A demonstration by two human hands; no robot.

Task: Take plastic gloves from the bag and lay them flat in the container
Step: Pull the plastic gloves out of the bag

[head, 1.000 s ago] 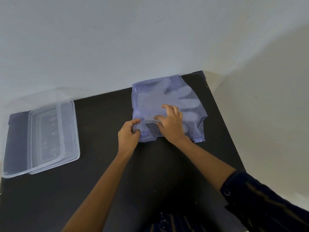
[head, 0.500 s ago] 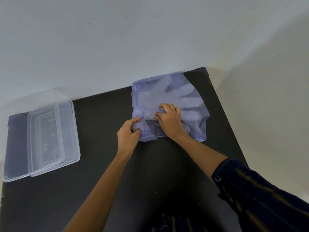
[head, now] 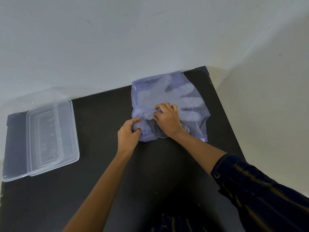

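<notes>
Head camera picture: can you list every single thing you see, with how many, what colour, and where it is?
table: one, black, fills the lower picture, set into the wall corner
walls: two, white, behind and right of the table
container: one, clear, left side of table
lid: one, clear, lying on the container, shifted left
bag: one, see-through purple, far right of table
plastic gloves: pale, inside bag, count unclear
sleeve: one, dark striped, bottom right
left hand: pinching the bag's near edge
right hand: fingers at the bag's opening

Black table (head: pixel 100 190) carries bag (head: pixel 192 97) and container (head: pixel 66 131).
</notes>
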